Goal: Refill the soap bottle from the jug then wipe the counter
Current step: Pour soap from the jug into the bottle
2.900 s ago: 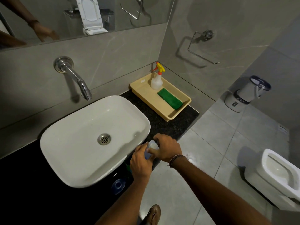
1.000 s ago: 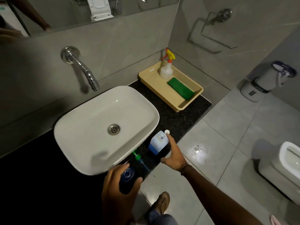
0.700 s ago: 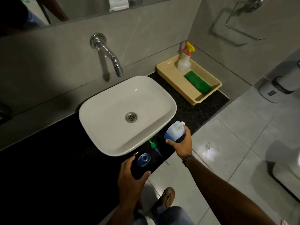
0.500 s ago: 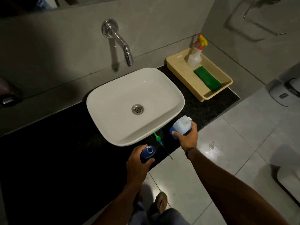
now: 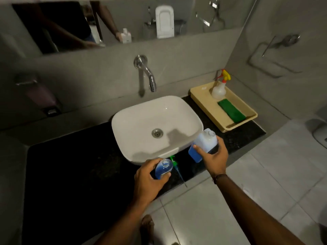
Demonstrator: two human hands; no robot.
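My right hand [image 5: 215, 160] grips a translucent jug [image 5: 203, 145] partly full of blue liquid. Its mouth is uncapped, and it is held tilted just off the basin's right front corner. My left hand [image 5: 148, 179] holds the small soap bottle [image 5: 163, 168], which also has blue liquid inside and an open neck facing up. The bottle's green pump [image 5: 176, 167] with its long tube lies on the black counter [image 5: 235, 140] between my hands. A green cloth [image 5: 231, 111] lies in the beige tray [image 5: 200, 96] at the back right.
A white basin [image 5: 150, 119] sits on the counter under a chrome wall tap [image 5: 146, 75]. A spray bottle [image 5: 219, 88] with a yellow and red trigger stands in the tray. A mirror [image 5: 187, 16] runs along the back wall. Grey floor tiles [image 5: 265, 174] lie to the right.
My right hand has lifted the jug off the counter and tilted it. My left hand has raised the soap bottle toward the basin's front edge. The view has swung left.
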